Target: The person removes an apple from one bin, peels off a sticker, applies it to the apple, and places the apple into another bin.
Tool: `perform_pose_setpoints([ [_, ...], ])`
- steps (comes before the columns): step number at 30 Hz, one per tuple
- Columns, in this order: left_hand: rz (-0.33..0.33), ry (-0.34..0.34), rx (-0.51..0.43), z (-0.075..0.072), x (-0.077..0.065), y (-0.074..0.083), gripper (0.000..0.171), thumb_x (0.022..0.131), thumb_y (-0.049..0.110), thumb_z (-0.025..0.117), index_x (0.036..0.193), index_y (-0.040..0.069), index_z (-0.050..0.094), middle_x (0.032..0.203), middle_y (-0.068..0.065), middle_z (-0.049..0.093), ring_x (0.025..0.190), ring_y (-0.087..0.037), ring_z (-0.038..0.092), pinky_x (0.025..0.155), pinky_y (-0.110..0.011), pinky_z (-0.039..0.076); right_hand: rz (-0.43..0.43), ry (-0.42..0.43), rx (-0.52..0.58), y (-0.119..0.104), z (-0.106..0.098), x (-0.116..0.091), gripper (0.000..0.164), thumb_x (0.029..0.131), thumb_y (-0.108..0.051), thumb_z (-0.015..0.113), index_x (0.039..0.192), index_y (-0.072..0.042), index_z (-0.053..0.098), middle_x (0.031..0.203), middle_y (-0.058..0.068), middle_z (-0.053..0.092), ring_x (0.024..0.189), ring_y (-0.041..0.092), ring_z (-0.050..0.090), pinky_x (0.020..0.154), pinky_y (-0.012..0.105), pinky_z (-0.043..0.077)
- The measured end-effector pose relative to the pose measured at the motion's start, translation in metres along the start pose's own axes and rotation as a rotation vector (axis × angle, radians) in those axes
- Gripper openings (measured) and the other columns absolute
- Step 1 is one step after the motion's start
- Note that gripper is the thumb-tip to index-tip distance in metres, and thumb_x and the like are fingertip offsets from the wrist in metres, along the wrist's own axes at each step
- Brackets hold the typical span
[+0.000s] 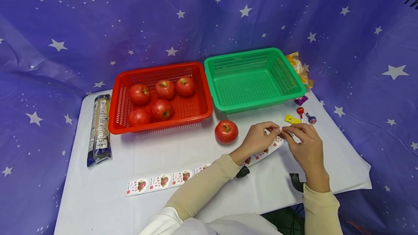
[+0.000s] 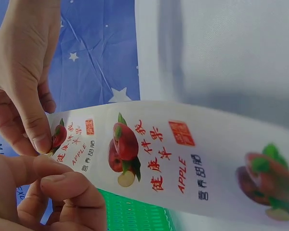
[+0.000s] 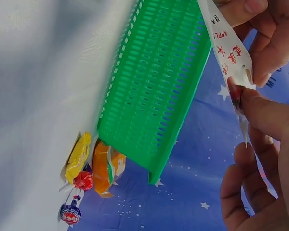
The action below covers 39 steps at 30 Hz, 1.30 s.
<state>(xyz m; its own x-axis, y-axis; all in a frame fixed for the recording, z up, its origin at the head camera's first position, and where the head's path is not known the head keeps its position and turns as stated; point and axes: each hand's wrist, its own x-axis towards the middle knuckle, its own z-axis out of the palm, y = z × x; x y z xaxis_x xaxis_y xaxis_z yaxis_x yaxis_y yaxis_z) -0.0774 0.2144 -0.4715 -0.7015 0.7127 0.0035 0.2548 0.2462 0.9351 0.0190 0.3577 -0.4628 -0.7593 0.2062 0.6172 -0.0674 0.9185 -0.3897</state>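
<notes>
My right hand [image 1: 305, 146] pinches the end of a strip of apple stickers [image 2: 149, 154] between thumb and finger. My left hand [image 1: 259, 139] pinches at the same end, its fingertips close against the right ones. The white strip, printed with red apples and red lettering, runs from there under the left forearm and across the table to the left. In the right wrist view, a sticker [image 3: 231, 57] bends at its end under the right thumb [image 3: 265, 110]. A single red apple [image 1: 226, 132] sits on the table just left of the left hand.
A red basket [image 1: 160, 125] holds several apples; a green basket [image 1: 254, 106] stands beside it. Right of these lie a yellow wrapped sweet [image 1: 292, 119], lollipops [image 1: 300, 111], a purple sweet [image 1: 301, 100] and an orange packet [image 1: 298, 69]. A long package [image 1: 99, 130] lies at left.
</notes>
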Motion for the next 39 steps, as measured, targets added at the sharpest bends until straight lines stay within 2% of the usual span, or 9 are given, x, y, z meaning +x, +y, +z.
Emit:
perform_pose_setpoints([
  [6,0.02,0.008,0.033,-0.001,0.001,0.0,0.024,0.099,0.041,0.05,0.108,0.029,0.069,0.084,0.013,0.068,0.048,-0.007,0.052,0.047,-0.024,0.045,0.013,-0.031,-0.014,0.001,-0.001,0.001,0.02,0.073,-0.009,0.083,0.092,-0.005,0.076,0.092,0.011,0.068,0.091,0.026,0.058,0.089,0.016,0.037],
  [13,0.002,-0.005,0.008,-0.002,0.003,-0.001,0.025,0.099,0.034,0.052,0.109,0.021,0.07,0.064,0.0,0.065,0.036,-0.011,0.052,0.038,-0.025,0.043,0.015,-0.025,-0.003,0.001,0.001,0.001,0.018,0.07,-0.002,0.083,0.085,-0.005,0.074,0.087,0.01,0.066,0.09,0.027,0.058,0.086,0.024,0.041],
  [17,-0.03,-0.001,0.011,-0.002,0.004,-0.002,0.024,0.098,0.036,0.052,0.106,0.024,0.071,0.064,0.005,0.064,0.036,-0.012,0.052,0.039,-0.025,0.044,0.019,-0.08,-0.024,0.001,0.001,0.0,0.018,0.072,-0.003,0.082,0.087,-0.005,0.072,0.089,0.01,0.063,0.093,0.028,0.056,0.085,0.036,0.043],
  [20,-0.036,0.007,0.029,-0.001,0.004,-0.002,0.023,0.098,0.036,0.053,0.104,0.024,0.071,0.07,0.01,0.066,0.038,-0.01,0.051,0.043,-0.024,0.045,0.007,-0.109,-0.031,0.0,0.0,-0.002,0.018,0.073,-0.002,0.081,0.087,-0.005,0.07,0.091,0.011,0.061,0.094,0.03,0.053,0.083,0.043,0.043],
  [26,-0.054,0.014,0.084,0.001,0.007,-0.002,0.022,0.097,0.037,0.054,0.103,0.026,0.072,0.087,0.014,0.069,0.053,-0.005,0.056,0.053,-0.019,0.045,-0.013,-0.152,-0.038,-0.005,-0.006,-0.009,0.017,0.074,-0.001,0.08,0.085,-0.008,0.068,0.097,0.011,0.06,0.095,0.03,0.05,0.081,0.039,0.04],
  [32,-0.011,-0.027,0.168,0.005,0.009,-0.001,0.023,0.097,0.04,0.052,0.102,0.028,0.072,0.092,0.02,0.066,0.076,0.005,0.055,0.067,-0.011,0.042,-0.038,-0.145,-0.041,-0.011,-0.018,-0.02,0.023,0.068,0.004,0.08,0.084,-0.009,0.069,0.098,0.009,0.067,0.095,0.028,0.051,0.082,0.031,0.036],
  [39,-0.057,-0.009,0.208,0.001,0.007,-0.006,0.02,0.096,0.039,0.055,0.099,0.03,0.072,0.088,0.022,0.065,0.078,0.006,0.055,0.068,-0.011,0.041,-0.058,-0.22,-0.055,-0.023,-0.022,-0.019,0.027,0.07,0.001,0.081,0.09,-0.012,0.068,0.088,0.004,0.071,0.092,0.019,0.051,0.075,0.028,0.038],
])
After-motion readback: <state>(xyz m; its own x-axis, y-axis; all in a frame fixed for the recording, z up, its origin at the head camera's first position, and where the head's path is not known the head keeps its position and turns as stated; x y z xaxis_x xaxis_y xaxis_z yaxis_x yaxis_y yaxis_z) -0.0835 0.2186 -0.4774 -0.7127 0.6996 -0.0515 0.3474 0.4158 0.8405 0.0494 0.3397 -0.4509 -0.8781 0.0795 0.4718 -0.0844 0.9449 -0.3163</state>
